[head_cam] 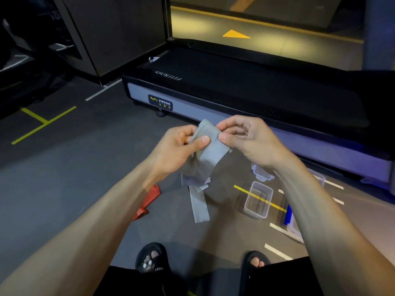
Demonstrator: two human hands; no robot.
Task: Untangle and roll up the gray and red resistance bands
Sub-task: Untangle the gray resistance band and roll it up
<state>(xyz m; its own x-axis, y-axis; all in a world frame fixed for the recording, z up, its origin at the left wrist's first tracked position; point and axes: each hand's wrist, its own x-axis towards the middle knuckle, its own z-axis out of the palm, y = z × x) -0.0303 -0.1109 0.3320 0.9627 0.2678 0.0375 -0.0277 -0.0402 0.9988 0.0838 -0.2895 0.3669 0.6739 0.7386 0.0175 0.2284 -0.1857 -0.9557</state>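
Observation:
The gray resistance band (207, 155) hangs in front of me, its top end held up between both hands. My left hand (178, 147) pinches the band's upper left edge with thumb over fingers. My right hand (245, 137) pinches the upper right edge beside it. The band's lower part droops in folds, and its tail reaches the floor below. The red resistance band (147, 202) lies crumpled on the dark floor, partly hidden behind my left forearm and touched by neither hand.
A clear plastic container (257, 200) stands open on the floor at right, its lid (261, 174) beyond it. A blue-edged box (290, 218) peeks from behind my right forearm. A low black treadmill deck (245, 86) runs across ahead. My sandaled feet are at the bottom.

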